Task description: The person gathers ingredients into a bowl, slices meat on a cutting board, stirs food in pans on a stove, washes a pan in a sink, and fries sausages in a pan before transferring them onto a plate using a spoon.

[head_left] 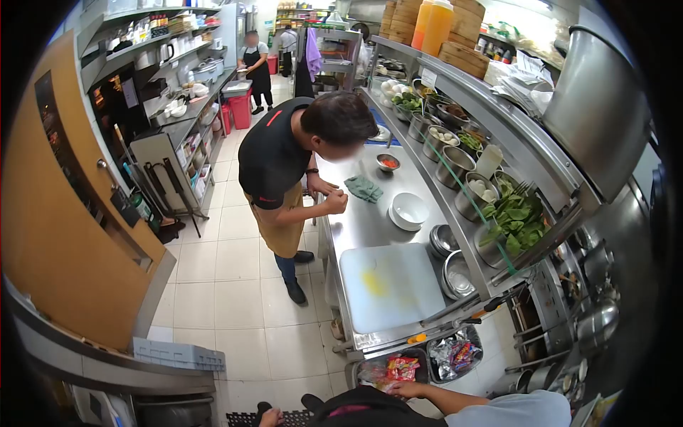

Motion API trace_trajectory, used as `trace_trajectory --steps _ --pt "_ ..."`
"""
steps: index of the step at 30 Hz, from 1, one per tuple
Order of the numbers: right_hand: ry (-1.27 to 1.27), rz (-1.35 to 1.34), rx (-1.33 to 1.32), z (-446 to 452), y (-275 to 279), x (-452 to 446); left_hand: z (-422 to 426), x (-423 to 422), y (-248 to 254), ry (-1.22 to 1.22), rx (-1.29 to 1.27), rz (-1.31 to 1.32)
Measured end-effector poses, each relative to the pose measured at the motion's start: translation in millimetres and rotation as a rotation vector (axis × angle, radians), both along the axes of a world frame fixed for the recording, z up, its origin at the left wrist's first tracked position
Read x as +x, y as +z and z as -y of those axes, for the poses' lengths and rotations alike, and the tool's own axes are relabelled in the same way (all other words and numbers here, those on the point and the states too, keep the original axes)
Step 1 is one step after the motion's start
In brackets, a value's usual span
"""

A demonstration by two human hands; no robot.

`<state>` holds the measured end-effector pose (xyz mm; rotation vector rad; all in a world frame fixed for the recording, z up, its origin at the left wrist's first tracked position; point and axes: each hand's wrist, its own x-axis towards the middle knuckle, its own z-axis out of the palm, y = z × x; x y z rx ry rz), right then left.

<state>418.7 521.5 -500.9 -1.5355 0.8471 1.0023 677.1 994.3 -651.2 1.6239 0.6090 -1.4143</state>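
Observation:
My right hand (407, 390) is low in the view, beside a black bin (421, 354) holding red packets (403, 368) and clear plastic. Its fingers look loosely stretched toward the bin's near edge; whether they touch the plastic is unclear. Only a small part of my left hand (271, 417) shows at the bottom edge, near my shoes, its fingers mostly cut off. Ahead of me, a white cutting board (390, 292) with a yellow stain lies on the steel counter (341, 226).
A co-worker (274, 153) stands at the counter's left side, hands together. White bowls (408, 211), a green cloth (363, 188) and a small bowl of red pieces (388, 163) are on it. A shelf (427, 165) of ingredient pots overhangs the right. A second bin (454, 356) holds packets.

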Motion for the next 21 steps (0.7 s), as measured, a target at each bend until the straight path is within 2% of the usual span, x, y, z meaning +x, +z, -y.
trace_trajectory --steps 1,3,5,7,9,10,11,12,14,16,17,18,19,21 --pt "-0.024 0.103 0.012 -1 -1 5 -2 21 -3 0.039 0.074 0.04" --pt "-0.131 0.098 0.065 -5 4 17 0 56 -1 -0.025 0.022 0.069" --pt "0.039 0.096 -0.019 -5 30 40 17 87 12 -0.058 0.049 0.098" --pt "-0.039 0.168 0.04 -6 48 62 30 111 14 -0.084 0.058 0.11" --pt "-0.227 0.445 0.096 -4 78 97 39 132 15 -0.124 0.011 0.116" --pt "-0.241 0.566 0.103 2 116 128 41 138 19 -0.155 -0.01 0.105" --pt "-0.321 0.295 0.033 12 155 159 41 140 24 -0.169 -0.009 0.11" --pt "-0.358 0.764 0.004 24 161 182 42 145 28 -0.193 0.017 0.139" --pt "-0.532 1.025 -0.005 56 226 245 47 155 32 -0.24 0.068 0.175" --pt "-0.694 1.277 -0.201 92 291 303 50 178 30 -0.265 0.114 0.16" --pt "-0.713 1.522 -0.3 118 315 333 51 192 31 -0.271 0.135 0.15" --pt "-0.823 1.639 -0.358 139 352 364 52 205 31 -0.273 0.154 0.144" --pt "-1.007 1.684 -0.411 176 363 391 53 219 32 -0.276 0.171 0.138" --pt "-1.197 1.888 -0.3 245 410 442 54 248 31 -0.29 0.194 0.13"
